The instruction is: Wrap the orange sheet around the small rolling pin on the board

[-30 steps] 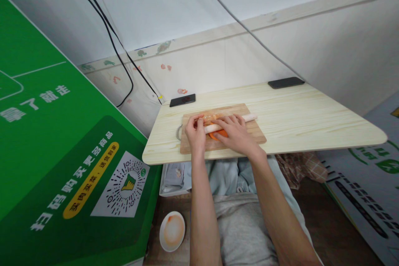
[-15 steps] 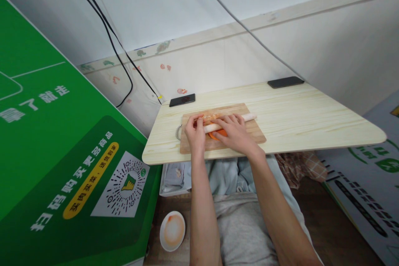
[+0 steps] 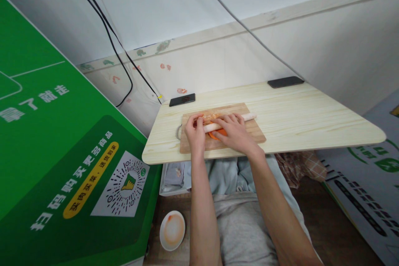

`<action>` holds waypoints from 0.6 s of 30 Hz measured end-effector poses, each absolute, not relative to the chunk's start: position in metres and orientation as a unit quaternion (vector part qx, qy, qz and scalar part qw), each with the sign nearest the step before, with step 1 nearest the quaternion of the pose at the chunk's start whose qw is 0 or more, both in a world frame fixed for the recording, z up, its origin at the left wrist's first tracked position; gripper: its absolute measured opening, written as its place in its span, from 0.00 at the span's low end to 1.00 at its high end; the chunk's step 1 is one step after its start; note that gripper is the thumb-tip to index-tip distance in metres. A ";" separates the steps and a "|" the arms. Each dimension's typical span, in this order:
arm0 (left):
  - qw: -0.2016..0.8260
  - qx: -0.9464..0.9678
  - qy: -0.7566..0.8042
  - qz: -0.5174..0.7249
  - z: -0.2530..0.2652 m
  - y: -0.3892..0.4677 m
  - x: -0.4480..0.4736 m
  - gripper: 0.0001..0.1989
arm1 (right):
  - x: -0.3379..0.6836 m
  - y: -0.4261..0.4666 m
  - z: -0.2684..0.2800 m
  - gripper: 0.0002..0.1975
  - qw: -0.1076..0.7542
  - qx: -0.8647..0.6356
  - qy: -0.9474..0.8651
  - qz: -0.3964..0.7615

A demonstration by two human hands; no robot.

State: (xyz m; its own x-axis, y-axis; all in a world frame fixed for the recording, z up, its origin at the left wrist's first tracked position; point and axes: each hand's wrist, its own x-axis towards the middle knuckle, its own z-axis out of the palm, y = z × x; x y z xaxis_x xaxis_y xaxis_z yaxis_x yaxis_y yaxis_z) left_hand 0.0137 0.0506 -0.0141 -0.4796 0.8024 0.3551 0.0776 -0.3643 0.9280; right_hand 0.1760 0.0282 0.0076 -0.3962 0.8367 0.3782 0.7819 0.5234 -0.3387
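A wooden cutting board (image 3: pixel 255 134) lies on the table near its front edge, with a pale rolling pin (image 3: pixel 249 116) slanting across it. My right hand (image 3: pixel 232 131) rests over the pin, its fingers laid across the rod. At the pin's left end my left hand (image 3: pixel 195 130) is closed, fingers curled and its grip partly hidden from me. A flat orange piece, dough-like (image 3: pixel 220 134), shows under the pin and my right hand. Just behind the pin lies some crinkled, shiny orange material (image 3: pixel 211 117), partly covered by my fingers.
A dark phone (image 3: pixel 182 99) lies at the table's back left, and a black flat device (image 3: pixel 286 82) at the back right. Below the table are a white bowl (image 3: pixel 172 230) with orange stains and a white box (image 3: pixel 174 193). A green panel (image 3: pixel 93 133) stands on the left.
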 end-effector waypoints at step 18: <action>0.261 0.437 0.499 0.701 -0.013 0.050 0.014 0.08 | 0.174 0.027 0.009 0.21 0.252 -0.496 -0.830 0.048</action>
